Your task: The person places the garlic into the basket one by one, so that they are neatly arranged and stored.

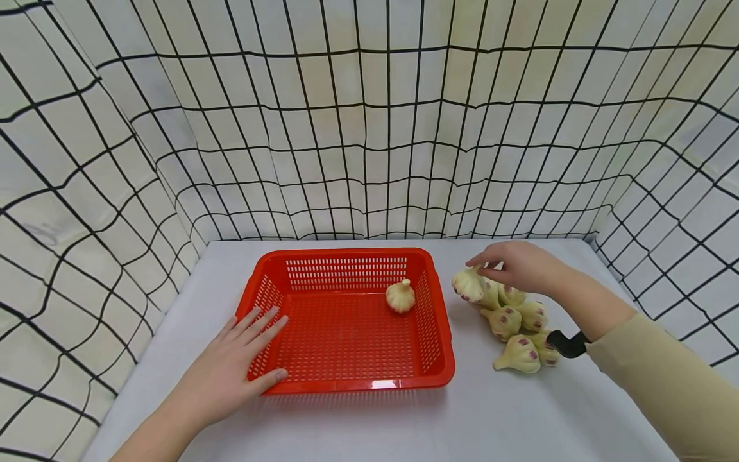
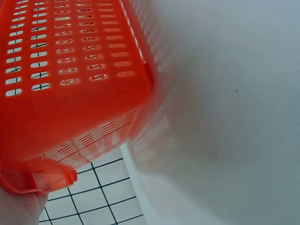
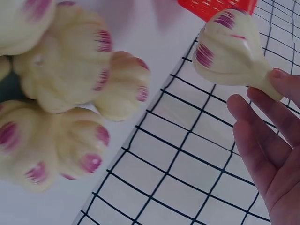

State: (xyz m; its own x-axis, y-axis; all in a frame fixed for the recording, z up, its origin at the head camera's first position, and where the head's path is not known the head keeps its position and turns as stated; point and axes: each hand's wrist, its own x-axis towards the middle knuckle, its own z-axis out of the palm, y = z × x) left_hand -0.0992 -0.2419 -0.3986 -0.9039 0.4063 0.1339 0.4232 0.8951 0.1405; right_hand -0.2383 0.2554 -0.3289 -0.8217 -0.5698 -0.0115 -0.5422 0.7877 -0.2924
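The right hand (image 1: pixel 514 266) pinches a garlic bulb (image 1: pixel 469 285), plump, cream and streaked purple, by its stem, just right of the red basket (image 1: pixel 352 385); its wrist bends downward. The left hand (image 1: pixel 231 372), fingers spread, rests on the basket's left rim. Another bulb (image 1: pixel 401 297) sits inside the basket, toward its right wall; a heap of similar bulbs (image 1: pixel 504 323) lies right of the basket.

We pinch a cream, purple-streaked garlic bulb (image 1: pixel 466 286) by its stem in our right hand (image 1: pixel 516 264), right of centre; a cluster of similar bulbs (image 1: pixel 504 323) lies just below. Our left hand (image 1: pixel 222 380) touches a red slotted basket (image 1: pixel 323 387), mid-frame, with a lone bulb (image 1: pixel 401 297) inside near its right wall.
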